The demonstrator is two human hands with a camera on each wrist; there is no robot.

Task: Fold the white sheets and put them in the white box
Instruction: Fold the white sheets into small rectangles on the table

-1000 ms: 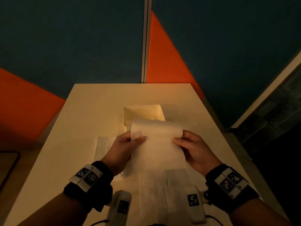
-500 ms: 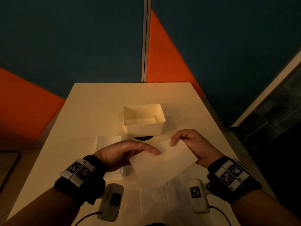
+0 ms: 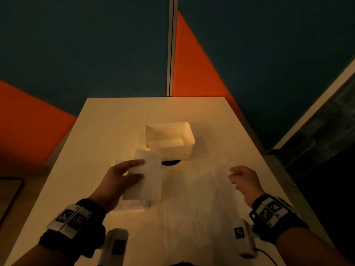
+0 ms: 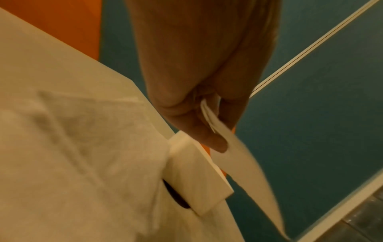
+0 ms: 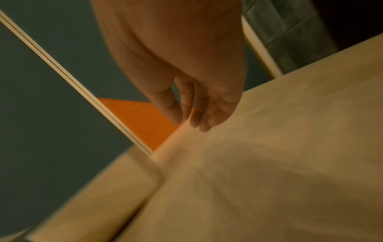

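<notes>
My left hand (image 3: 123,175) pinches a folded white sheet (image 3: 147,177) between thumb and fingers, lifted above the table just left of and before the white box (image 3: 189,150). In the left wrist view the folded sheet (image 4: 238,165) hangs from my left hand (image 4: 209,121) with the white box (image 4: 199,178) beyond it. The box holds something white at its bottom. My right hand (image 3: 243,179) hovers empty to the right, fingers loosely curled; the right wrist view shows this right hand (image 5: 190,113) above the table.
More white sheets (image 3: 192,198) lie flat on the near part of the pale table (image 3: 119,120). A thin stack (image 3: 132,205) lies under my left hand. A dark round spot (image 3: 171,162) sits in front of the box. Blue and orange wall panels stand behind.
My right hand has let go of the sheet and moved off to the right. My left hand now holds the folded sheet alone and has carried it leftward, toward the box.
</notes>
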